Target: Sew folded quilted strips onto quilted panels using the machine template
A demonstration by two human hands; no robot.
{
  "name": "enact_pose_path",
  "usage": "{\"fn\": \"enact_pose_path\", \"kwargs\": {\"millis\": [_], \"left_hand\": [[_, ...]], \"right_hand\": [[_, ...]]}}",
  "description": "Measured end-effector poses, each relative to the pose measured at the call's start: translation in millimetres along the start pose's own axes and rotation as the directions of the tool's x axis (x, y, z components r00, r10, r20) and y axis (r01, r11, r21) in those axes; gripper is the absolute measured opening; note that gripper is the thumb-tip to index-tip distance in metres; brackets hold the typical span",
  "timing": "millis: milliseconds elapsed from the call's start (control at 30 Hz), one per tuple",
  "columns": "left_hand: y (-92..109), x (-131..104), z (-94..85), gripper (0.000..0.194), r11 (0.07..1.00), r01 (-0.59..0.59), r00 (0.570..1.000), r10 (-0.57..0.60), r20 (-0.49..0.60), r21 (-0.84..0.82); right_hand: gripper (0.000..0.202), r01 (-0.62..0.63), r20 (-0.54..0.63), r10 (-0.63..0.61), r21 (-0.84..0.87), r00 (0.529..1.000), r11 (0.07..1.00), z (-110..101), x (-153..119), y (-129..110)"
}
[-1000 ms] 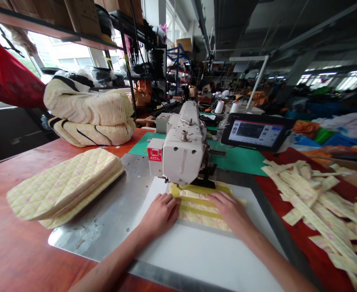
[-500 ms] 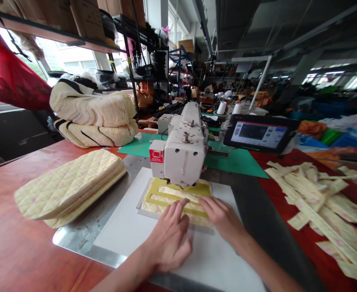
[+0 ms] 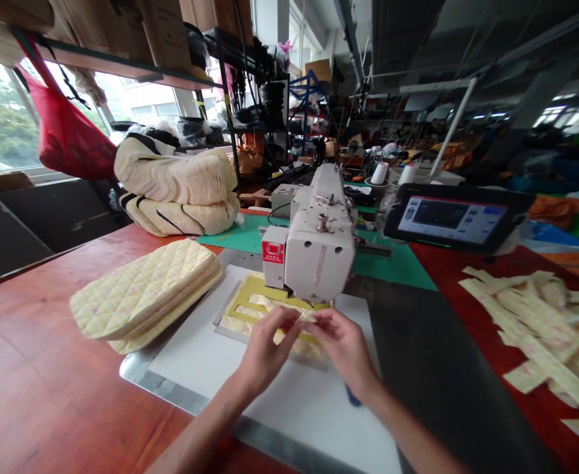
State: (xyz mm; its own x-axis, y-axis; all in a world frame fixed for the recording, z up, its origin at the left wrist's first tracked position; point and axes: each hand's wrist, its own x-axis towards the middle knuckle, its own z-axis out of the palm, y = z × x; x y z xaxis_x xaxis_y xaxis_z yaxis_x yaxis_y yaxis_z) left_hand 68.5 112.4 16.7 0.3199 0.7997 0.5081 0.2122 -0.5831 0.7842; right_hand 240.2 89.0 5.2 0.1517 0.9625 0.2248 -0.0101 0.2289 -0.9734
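Observation:
A white sewing machine [image 3: 319, 243] stands over a white plate [image 3: 289, 395]. Under its head lies a yellow frame template [image 3: 250, 299] with pale yellow fabric strips in it. My left hand [image 3: 264, 349] and my right hand [image 3: 343, 345] meet just in front of the machine, above the template's near edge. Their fingertips pinch the two ends of a small pale yellow fabric strip [image 3: 303, 318] held between them.
A stack of quilted yellow pads [image 3: 146, 296] lies on the left of the red table [image 3: 37, 395]. Several loose fabric strips [image 3: 541, 329] are piled on the right. A touch-screen panel [image 3: 452, 220] stands behind them. Folded cream bundles [image 3: 176, 191] sit at the back left.
The template slid left under the machine. My hands lifted off the template, came together and took up a small strip. The view shifted left.

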Motion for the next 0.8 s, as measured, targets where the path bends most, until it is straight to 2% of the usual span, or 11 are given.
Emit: {"fn": "enact_pose_path", "kwargs": {"millis": [67,200,367,433,500,567,633,700,800], "left_hand": [[-4,0,1.2,0.018,0.988,0.094,0.995,-0.098,-0.033,-0.119],[-11,-2,5.1,0.027,0.924,0.245,0.964,-0.264,-0.026,-0.294],[-13,-2,5.8,0.03,0.895,0.285,0.952,-0.306,-0.009,-0.345],[-13,-2,5.7,0.03,0.894,0.277,0.955,-0.296,-0.001,-0.351],[-15,-3,5.8,0.028,0.895,0.273,0.957,-0.291,0.0,-0.354],[-17,-4,6.2,0.029,0.892,0.277,0.955,-0.296,0.003,-0.358],[-18,-5,6.7,0.03,0.888,0.282,0.954,-0.3,0.005,-0.364],[-18,-6,7.1,0.03,0.886,0.29,0.95,-0.311,-0.001,-0.361],[-16,-7,6.6,0.03,0.886,0.318,0.939,-0.344,-0.019,-0.337]], "right_hand": [[0.031,-0.018,-0.01,0.018,0.021,1.0,1.0,3,1,2],[0.029,0.012,0.0,-0.012,-0.015,1.0,1.0,6,3,9],[0.023,0.048,0.066,-0.043,-0.089,0.997,0.995,4,5,10],[0.018,0.083,0.096,-0.065,-0.198,0.993,0.977,-4,0,3],[0.017,0.179,0.165,-0.123,-0.386,0.979,0.905,-19,-11,-5],[0.019,0.292,0.261,-0.167,-0.571,0.951,0.768,-40,-28,-9],[0.02,0.345,0.314,-0.165,-0.696,0.935,0.63,-66,-46,-6],[0.022,0.323,0.277,-0.167,-0.791,0.946,0.52,-98,-62,1],[0.021,0.269,0.188,-0.233,-0.88,0.954,0.391,-152,-75,12]]}}
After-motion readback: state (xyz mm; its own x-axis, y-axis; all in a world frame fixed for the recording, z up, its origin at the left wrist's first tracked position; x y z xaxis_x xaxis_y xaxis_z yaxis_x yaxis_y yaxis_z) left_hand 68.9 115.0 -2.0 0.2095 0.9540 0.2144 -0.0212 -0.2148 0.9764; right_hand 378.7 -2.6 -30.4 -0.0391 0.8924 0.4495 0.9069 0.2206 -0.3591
